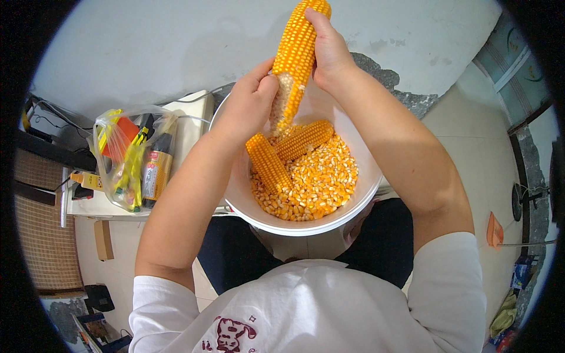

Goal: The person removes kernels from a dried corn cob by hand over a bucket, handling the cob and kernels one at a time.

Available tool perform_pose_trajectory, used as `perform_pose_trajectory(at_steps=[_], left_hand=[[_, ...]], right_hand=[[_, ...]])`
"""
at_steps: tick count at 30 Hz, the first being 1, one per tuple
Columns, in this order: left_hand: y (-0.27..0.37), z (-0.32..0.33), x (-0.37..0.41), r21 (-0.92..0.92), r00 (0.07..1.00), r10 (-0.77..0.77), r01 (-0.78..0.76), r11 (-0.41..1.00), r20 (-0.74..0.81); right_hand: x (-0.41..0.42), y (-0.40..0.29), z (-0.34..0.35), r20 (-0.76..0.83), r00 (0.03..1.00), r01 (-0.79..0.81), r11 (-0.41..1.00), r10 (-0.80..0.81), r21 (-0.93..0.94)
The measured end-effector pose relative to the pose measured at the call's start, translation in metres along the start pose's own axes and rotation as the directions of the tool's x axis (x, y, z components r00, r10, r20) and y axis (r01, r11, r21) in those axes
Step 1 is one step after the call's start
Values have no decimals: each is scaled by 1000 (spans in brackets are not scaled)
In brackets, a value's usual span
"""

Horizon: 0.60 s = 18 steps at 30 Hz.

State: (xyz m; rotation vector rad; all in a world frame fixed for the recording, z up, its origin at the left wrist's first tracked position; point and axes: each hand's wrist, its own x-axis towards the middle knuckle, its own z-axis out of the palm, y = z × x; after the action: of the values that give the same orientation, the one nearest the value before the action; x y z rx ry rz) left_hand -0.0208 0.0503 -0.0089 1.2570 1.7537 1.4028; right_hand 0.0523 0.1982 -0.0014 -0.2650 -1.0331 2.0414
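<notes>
Both my hands hold one large ear of yellow corn (296, 48), tilted over a white plastic bucket (304, 230). Around its upper part wraps my right hand (332, 50), the thumb lying on the kernels. My left hand (258, 97) grips the lower part, its thumb against a patch of bare cob where kernels are gone. Inside the bucket lie loose corn kernels (320, 185), with a shorter ear of corn (268, 163) leaning at the left and another ear (305, 140) lying behind it. The bucket stands between my knees.
Left of the bucket is a white table (194, 106) bearing a clear plastic bag (119, 176) of packets, a labelled bottle (156, 170) and a small yellow bottle (88, 180). A pale wall with peeling plaster (384, 73) rises in front. A cardboard box (103, 240) is on the floor.
</notes>
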Motion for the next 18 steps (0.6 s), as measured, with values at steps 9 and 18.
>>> perform_pose_trajectory(at_steps=[9,18], left_hand=[[-5,3,3,-87,997,67,-69,994,-30],[1,3,0,-63,999,-52,52,997,9]], right_hand=[[-23,-26,30,-37,988,-144,987,147,75],[-17,-21,25,13,999,42,998,-41,-53]])
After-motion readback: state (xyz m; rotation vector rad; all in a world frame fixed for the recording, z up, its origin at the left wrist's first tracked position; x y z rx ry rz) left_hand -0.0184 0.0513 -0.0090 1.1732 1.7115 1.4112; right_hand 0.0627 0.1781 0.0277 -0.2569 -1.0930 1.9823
